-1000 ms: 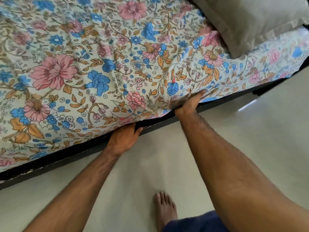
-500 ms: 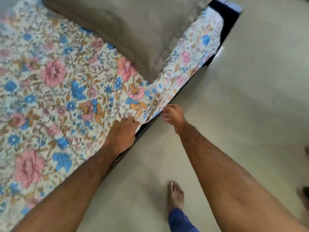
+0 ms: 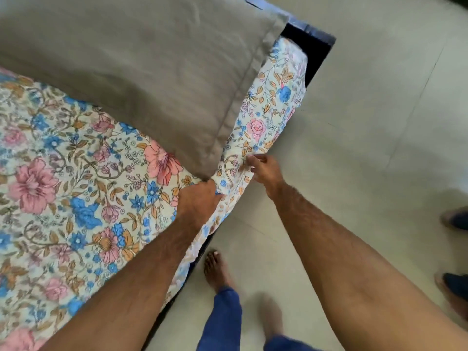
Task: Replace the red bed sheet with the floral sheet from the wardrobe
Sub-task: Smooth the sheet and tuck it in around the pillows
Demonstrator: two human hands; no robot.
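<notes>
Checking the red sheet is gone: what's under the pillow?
The floral sheet runs under the grey pillow and shows on both sides of it. No red shows anywhere, but what lies directly beneath the pillow is covered. Both hands grip the sheet's edge.

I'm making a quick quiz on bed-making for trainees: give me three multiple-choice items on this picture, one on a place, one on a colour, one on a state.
1. Where does the pillow lie?
A on the floor
B on the floral sheet
C under the bed

2. What colour is the pillow?
A red
B grey-brown
C blue

3. What is the left hand doing?
A hanging idle
B gripping the sheet's edge
C lifting the pillow

Key: 1 B, it rests on the sheet; 2 B, plain grey-brown cloth; 3 B, fingers curl into the fabric, as the right hand pinches it too.
</notes>
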